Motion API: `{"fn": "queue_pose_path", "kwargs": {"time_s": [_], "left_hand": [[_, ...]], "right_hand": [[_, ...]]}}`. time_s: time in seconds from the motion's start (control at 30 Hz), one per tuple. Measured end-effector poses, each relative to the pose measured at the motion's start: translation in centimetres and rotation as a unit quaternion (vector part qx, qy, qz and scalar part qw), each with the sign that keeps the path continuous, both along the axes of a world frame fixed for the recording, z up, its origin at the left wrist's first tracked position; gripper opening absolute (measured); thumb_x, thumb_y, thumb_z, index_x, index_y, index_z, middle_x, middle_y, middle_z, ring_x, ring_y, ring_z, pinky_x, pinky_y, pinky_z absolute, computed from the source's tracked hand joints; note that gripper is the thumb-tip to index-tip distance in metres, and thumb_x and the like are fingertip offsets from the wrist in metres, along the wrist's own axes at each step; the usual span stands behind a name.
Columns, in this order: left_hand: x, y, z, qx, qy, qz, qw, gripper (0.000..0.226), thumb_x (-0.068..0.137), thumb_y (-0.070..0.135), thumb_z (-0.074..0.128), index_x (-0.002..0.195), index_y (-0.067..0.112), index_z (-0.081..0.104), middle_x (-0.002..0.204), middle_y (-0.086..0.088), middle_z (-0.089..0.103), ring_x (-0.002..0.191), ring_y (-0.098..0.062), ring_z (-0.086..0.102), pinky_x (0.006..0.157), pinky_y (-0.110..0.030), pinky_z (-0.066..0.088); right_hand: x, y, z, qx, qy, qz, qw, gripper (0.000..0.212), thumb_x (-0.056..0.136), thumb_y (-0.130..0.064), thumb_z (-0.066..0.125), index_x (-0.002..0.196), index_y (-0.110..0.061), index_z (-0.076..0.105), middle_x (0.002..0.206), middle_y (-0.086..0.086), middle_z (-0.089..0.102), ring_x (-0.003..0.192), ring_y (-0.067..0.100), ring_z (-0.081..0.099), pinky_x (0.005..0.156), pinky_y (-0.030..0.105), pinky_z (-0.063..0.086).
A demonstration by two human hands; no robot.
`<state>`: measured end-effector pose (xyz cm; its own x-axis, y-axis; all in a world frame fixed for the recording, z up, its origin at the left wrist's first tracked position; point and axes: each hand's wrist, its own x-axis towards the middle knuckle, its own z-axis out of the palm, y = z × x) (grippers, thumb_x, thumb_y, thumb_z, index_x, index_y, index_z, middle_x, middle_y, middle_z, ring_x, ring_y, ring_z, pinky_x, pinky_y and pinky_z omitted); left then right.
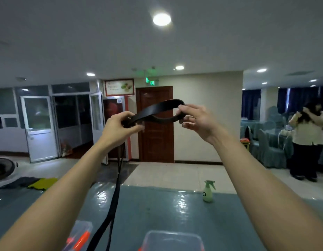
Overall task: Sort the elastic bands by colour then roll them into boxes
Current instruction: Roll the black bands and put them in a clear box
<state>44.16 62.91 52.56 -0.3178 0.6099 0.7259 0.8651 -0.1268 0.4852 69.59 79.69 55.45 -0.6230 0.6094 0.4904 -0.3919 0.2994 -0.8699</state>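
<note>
a: what is being seen around the work surface?
b: a hall with a brown door [155,124] is being seen at 12 o'clock, beyond a table [157,214] that is being covered by glossy teal sheeting. a green spray bottle [208,191] is being kept on it at 4 o'clock.
a: where is the band being held?
b: a black elastic band [157,107] is being held up in a loop at the centre. one side is being pinched by the left hand [119,127], the other gripped by the right hand [197,120]. its loose length is being left hanging toward 7 o'clock.
a: and the boxes?
b: a clear box [173,240] is being shown at 6 o'clock, and a second box [79,234], with orange bands [83,237] showing through, at 7 o'clock.
</note>
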Motion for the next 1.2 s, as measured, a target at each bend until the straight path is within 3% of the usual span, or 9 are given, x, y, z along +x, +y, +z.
{"fn": "queue_pose_path", "kwargs": {"time_s": [0.2,0.33,0.4,0.53,0.63,0.73,0.9,1.03,1.2], "left_hand": [[-1.9,-1.4,-1.9,-0.155,-0.106,-0.197,0.962,0.029,0.095,0.042,0.083,0.114,0.022,0.076,0.114,-0.003,0.081,0.111,-0.023,0.077,0.105,-0.047,0.055],[-1.5,-0.1,-4.3,0.043,0.005,0.063,0.997,0.029,0.092,0.025,0.087,0.082,0.030,0.061,0.083,0.006,0.075,0.076,-0.006,0.075,0.069,-0.034,0.063],[-1.3,0.0,-4.5,0.069,0.030,0.108,0.991,0.033,0.089,0.021,0.086,0.080,0.030,0.055,0.087,0.009,0.072,0.080,-0.002,0.073,0.071,-0.029,0.061],[-0.4,-0.6,-5.0,-0.177,-0.133,-0.178,0.959,0.053,0.082,0.040,0.094,0.121,0.025,0.061,0.132,0.001,0.074,0.127,-0.019,0.071,0.113,-0.052,0.055],[2.2,0.3,-5.6,-0.120,-0.251,-0.349,0.895,0.073,0.092,0.046,0.087,0.150,0.020,0.050,0.150,-0.009,0.067,0.142,-0.029,0.063,0.120,-0.056,0.046],[4.4,1.7,-5.2,-0.040,-0.310,-0.400,0.861,0.059,0.104,0.032,0.076,0.151,0.011,0.046,0.146,-0.024,0.067,0.137,-0.044,0.065,0.113,-0.058,0.054],[5.8,2.2,-5.5,-0.044,-0.251,-0.343,0.904,0.043,0.091,0.040,0.089,0.126,0.027,0.067,0.129,-0.021,0.078,0.114,-0.031,0.077,0.098,-0.043,0.059],[6.2,2.6,-6.7,-0.053,-0.275,-0.365,0.888,0.047,0.092,0.042,0.087,0.128,0.018,0.070,0.131,-0.023,0.075,0.117,-0.041,0.075,0.102,-0.054,0.062],[7.5,3.5,-9.6,-0.099,-0.240,-0.328,0.908,0.047,0.074,0.034,0.102,0.111,0.018,0.077,0.097,-0.020,0.079,0.107,-0.049,0.077,0.094,-0.057,0.062]], "right_hand": [[-0.8,0.2,3.2,0.065,-0.003,-0.038,0.997,0.035,0.100,-0.016,0.075,0.131,-0.002,0.069,0.093,0.009,0.069,0.084,0.023,0.064,0.077,0.035,0.057],[-1.4,-0.6,3.9,0.226,-0.087,-0.104,0.965,0.035,0.096,-0.021,0.081,0.128,-0.012,0.071,0.085,0.000,0.072,0.063,0.000,0.061,0.075,0.025,0.047],[-1.7,-1.4,4.6,0.301,-0.124,-0.113,0.939,0.030,0.097,-0.024,0.080,0.125,-0.017,0.073,0.082,-0.007,0.075,0.062,-0.004,0.063,0.073,0.021,0.050],[-2.2,-3.3,6.0,0.396,-0.177,-0.099,0.896,0.020,0.099,-0.030,0.078,0.118,-0.025,0.079,0.086,-0.019,0.077,0.074,0.005,0.074,0.068,0.016,0.053],[-2.1,-4.3,6.5,0.433,-0.216,-0.079,0.871,0.018,0.098,-0.026,0.079,0.116,-0.026,0.081,0.095,-0.010,0.079,0.079,0.014,0.075,0.064,0.012,0.051],[-1.6,-4.5,6.5,0.423,-0.225,-0.064,0.875,0.019,0.098,-0.019,0.079,0.117,-0.023,0.081,0.102,-0.004,0.080,0.083,0.010,0.074,0.069,0.017,0.055],[0.8,-3.2,5.2,0.323,-0.230,-0.015,0.918,0.019,0.094,-0.011,0.083,0.112,-0.014,0.082,0.102,0.012,0.079,0.083,0.020,0.072,0.081,0.032,0.064],[2.2,-2.4,2.4,0.237,-0.217,-0.035,0.946,0.032,0.092,-0.041,0.084,0.103,-0.011,0.084,0.097,0.012,0.079,0.082,0.020,0.073,0.087,0.039,0.065],[2.3,-2.6,-3.2,0.131,-0.205,-0.083,0.966,0.011,0.092,-0.016,0.084,0.100,-0.008,0.082,0.105,0.022,0.080,0.080,0.023,0.075,0.076,0.035,0.067]]}}
